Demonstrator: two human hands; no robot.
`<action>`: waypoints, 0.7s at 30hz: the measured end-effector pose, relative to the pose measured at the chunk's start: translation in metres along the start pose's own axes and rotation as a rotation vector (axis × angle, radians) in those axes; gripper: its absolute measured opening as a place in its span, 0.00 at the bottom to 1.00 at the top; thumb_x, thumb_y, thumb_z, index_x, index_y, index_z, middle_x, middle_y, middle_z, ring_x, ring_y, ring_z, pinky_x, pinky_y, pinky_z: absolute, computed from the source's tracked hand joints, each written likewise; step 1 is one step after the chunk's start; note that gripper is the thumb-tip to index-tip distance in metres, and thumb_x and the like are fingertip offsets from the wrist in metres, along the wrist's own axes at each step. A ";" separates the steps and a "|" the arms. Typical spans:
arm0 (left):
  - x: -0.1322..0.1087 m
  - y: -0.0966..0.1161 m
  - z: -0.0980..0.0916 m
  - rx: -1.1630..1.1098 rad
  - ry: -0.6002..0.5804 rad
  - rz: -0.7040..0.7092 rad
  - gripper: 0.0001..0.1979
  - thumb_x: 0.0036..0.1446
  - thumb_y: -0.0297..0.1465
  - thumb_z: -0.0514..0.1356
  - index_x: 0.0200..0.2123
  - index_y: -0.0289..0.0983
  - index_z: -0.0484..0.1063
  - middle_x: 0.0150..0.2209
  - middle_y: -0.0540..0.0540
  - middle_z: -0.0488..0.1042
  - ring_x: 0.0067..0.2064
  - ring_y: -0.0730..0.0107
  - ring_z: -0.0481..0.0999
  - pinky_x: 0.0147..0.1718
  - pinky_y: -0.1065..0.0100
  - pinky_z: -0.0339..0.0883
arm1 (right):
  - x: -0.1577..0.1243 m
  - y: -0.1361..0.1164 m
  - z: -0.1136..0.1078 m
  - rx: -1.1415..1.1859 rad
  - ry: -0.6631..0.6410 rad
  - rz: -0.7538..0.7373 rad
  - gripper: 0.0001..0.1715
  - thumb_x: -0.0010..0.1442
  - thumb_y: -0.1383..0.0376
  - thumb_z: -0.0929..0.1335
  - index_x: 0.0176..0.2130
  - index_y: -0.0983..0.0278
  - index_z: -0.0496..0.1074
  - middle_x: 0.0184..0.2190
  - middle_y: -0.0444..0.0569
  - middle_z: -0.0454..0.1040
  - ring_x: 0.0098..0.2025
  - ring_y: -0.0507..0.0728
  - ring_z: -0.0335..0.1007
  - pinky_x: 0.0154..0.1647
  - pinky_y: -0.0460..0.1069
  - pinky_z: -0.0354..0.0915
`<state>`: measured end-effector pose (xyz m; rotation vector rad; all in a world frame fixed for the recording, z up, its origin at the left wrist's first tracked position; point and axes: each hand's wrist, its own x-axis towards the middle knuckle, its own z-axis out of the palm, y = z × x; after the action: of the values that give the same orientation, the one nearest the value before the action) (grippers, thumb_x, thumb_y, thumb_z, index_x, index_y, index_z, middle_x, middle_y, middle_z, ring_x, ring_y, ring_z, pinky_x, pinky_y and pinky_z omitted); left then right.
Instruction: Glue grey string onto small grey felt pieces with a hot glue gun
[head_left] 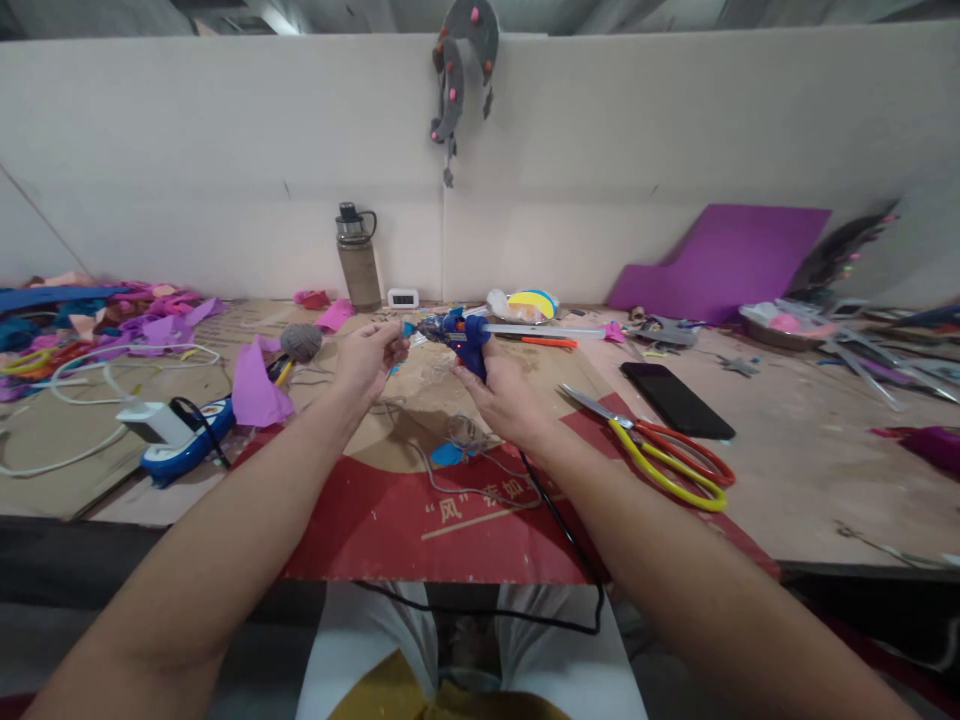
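Note:
My right hand [504, 395] is wrapped round the handle of a blue glue gun [463, 338], held above the cardboard sheet [420, 520]. A clear glue stick [544, 330] sticks out of the gun's back toward the right. The gun's nozzle points left at a small blue piece [409, 328] pinched in the fingers of my left hand [367, 358]. The nozzle tip and the piece nearly touch. The gun's black cord [555, 520] runs down over the table's front edge. A blue felt scrap [448, 455] lies on the cardboard under my hands.
Yellow and red scissors [660, 455] lie right of my right hand, a black phone [675, 400] beyond them. A power strip [184, 440] with white cables and a purple scrap [255, 390] sit left. A water bottle [358, 258] and purple sheet [720, 262] stand at the wall.

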<state>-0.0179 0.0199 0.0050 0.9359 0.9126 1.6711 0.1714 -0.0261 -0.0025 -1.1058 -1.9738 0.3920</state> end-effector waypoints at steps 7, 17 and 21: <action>-0.003 -0.002 0.003 0.056 -0.015 -0.043 0.05 0.42 0.23 0.64 0.20 0.34 0.69 0.19 0.49 0.69 0.20 0.78 0.67 0.21 0.75 0.63 | -0.001 -0.002 0.000 0.002 0.013 -0.028 0.22 0.61 0.64 0.60 0.55 0.65 0.61 0.46 0.57 0.73 0.45 0.62 0.70 0.49 0.57 0.64; 0.000 0.001 0.000 0.005 0.005 -0.008 0.06 0.41 0.24 0.65 0.21 0.34 0.69 0.19 0.51 0.68 0.21 0.78 0.68 0.21 0.76 0.62 | 0.000 -0.001 0.000 0.007 0.017 -0.017 0.21 0.61 0.64 0.60 0.54 0.67 0.62 0.45 0.59 0.73 0.46 0.62 0.70 0.49 0.58 0.64; 0.000 0.001 -0.001 0.013 0.008 -0.004 0.05 0.41 0.23 0.65 0.22 0.34 0.70 0.19 0.50 0.69 0.21 0.79 0.68 0.21 0.76 0.62 | -0.001 -0.001 -0.001 0.000 0.012 -0.015 0.22 0.62 0.63 0.60 0.54 0.67 0.62 0.45 0.59 0.73 0.46 0.62 0.70 0.49 0.57 0.64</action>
<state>-0.0186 0.0197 0.0055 0.9365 0.9312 1.6683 0.1715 -0.0275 -0.0019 -1.0904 -1.9704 0.3768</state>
